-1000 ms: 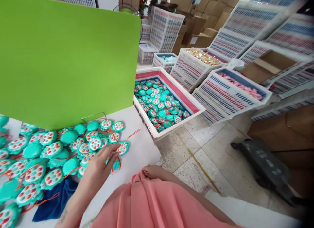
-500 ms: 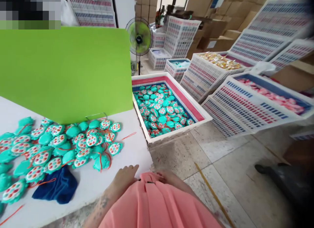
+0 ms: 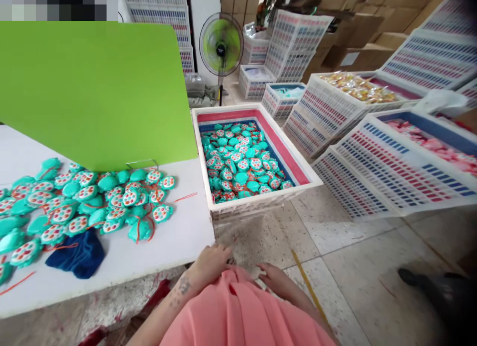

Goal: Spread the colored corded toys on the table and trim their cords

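My left hand (image 3: pixel 215 261) is at the front of my pink top (image 3: pixel 231 306), just off the table corner. Its fingers are curled, with a small dark thing at their tips that I cannot make out. Lower right of it, my right hand (image 3: pixel 275 276) is beside the top, fingers loosely apart and holding nothing. Teal turtle-shaped trinkets (image 3: pixel 163 213) with dotted white shells and orange cords lie heaped on the white table (image 3: pixel 179 236). A dark blue cloth (image 3: pixel 77 256) lies in front of them. Many more turtles fill a white crate (image 3: pixel 257 199) beyond my hands.
A green panel (image 3: pixel 97 97) stands on the table behind the turtles. A fan (image 3: pixel 220 50) is at the back. Crates with yellow packets (image 3: pixel 357 86) and pink pieces (image 3: pixel 428 142) stand to the right on the tiled floor (image 3: pixel 309 236). A dark shape (image 3: pixel 439 291) is at lower right.
The view has shifted, so the table sits further left and higher. My left hand has moved right, off the table edge. My right hand has come out from the pink top.
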The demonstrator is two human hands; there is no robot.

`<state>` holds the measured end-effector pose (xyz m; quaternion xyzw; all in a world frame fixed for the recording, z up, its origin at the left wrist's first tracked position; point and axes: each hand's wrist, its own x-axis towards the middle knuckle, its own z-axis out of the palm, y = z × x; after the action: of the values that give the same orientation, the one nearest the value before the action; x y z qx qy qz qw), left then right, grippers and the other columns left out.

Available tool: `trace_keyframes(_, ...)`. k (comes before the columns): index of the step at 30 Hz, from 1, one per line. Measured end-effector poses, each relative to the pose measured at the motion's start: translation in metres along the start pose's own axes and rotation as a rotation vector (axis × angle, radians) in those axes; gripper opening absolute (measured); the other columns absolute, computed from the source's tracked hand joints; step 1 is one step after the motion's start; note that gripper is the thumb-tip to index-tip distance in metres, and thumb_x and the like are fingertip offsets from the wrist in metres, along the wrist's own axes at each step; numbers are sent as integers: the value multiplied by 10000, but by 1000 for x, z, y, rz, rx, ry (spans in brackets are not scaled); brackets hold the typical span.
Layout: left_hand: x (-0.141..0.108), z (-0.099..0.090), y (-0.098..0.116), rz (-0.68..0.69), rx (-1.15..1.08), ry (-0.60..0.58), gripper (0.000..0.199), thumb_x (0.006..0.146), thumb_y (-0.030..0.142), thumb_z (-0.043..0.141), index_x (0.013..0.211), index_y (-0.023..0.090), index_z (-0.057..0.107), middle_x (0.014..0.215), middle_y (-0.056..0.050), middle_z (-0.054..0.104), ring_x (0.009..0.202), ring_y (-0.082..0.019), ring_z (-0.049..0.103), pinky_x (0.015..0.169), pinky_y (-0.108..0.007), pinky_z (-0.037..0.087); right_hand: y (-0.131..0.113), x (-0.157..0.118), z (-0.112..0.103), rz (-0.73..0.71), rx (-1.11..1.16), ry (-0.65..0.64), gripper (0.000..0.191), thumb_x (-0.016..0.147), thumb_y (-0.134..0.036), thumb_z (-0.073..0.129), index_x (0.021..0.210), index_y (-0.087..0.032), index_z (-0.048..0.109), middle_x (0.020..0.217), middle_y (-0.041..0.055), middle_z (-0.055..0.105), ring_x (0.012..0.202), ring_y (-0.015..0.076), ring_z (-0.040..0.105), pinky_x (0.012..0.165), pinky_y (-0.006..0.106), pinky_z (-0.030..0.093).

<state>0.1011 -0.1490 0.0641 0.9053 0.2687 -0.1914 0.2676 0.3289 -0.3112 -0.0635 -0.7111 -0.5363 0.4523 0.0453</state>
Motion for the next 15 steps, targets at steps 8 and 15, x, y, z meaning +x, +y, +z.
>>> trace_keyframes(8, -3, 11, -34, -98, 42, 38, 415, 859, 198, 519, 1273, 221, 518, 1181, -99, 633, 1071, -275, 603, 875, -393, 482, -22, 20, -20, -39, 42, 70, 518, 803, -279, 455, 1293, -177, 592, 1234, 130, 655, 1137, 262, 610, 966, 363, 457)
trace_keyframes(15, 33, -13, -74, -80, 128, 231, 360, 898, 170, 480, 1249, 228, 537, 1320, -104, 575, 1255, -262, 497, 1041, -442, 386, -38, 36, -36, 28, 418, 351, 527, 718, -385, 578, 1195, -169, 641, 1209, 150, 639, 976, 275, 658, 901, 409, 508)
